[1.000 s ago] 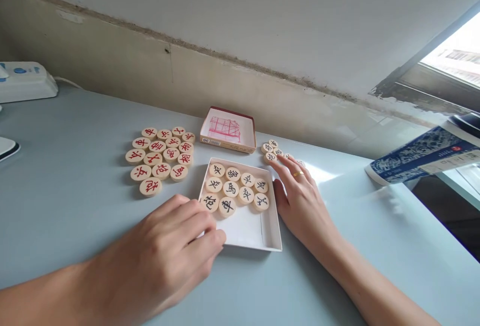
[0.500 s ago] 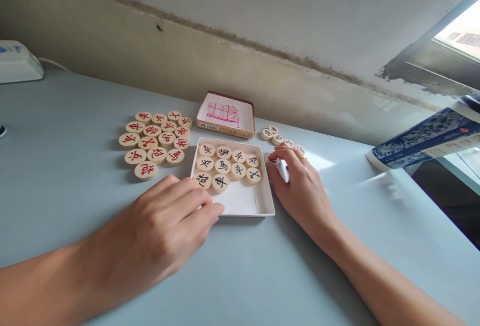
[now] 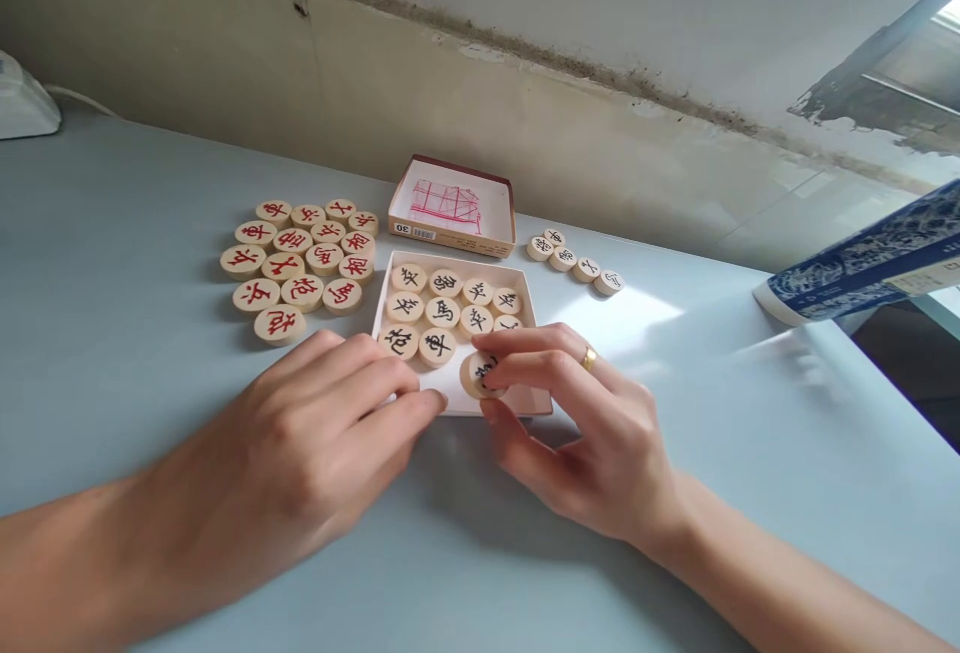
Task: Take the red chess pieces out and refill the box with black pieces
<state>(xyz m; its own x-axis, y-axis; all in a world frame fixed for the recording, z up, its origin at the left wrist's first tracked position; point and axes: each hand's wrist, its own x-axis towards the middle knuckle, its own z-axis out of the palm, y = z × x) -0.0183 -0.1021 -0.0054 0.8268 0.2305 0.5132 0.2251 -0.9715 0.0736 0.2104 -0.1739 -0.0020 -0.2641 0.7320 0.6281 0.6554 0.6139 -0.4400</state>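
Note:
A shallow white box point(image 3: 531, 400) holds rows of black-marked Chinese chess pieces point(image 3: 442, 312). Its near left corner is held by my left hand point(image 3: 322, 433), fingers closed over the rim and partly hiding it. Between the thumb and fingers of my right hand point(image 3: 577, 413) is a black-marked Chinese chess piece point(image 3: 474, 376), above the near right part of the box. Those fingers cover some of its character and part of a piece behind. Several black-marked pieces point(image 3: 562, 259) lie on the table beyond the box's right side.
Red-marked pieces point(image 3: 303, 291) sit in a cluster left of the box. The box lid point(image 3: 450, 208), with pink lines inside, lies behind it near the wall. A blue-and-white patterned cylinder point(image 3: 847, 258) stands at the right table edge, and a white device point(image 3: 26, 98) at far left.
My right hand has moved left and nearer from the loose black pieces, bringing one piece over the box. My left hand stays at the box corner. The view has shifted slightly.

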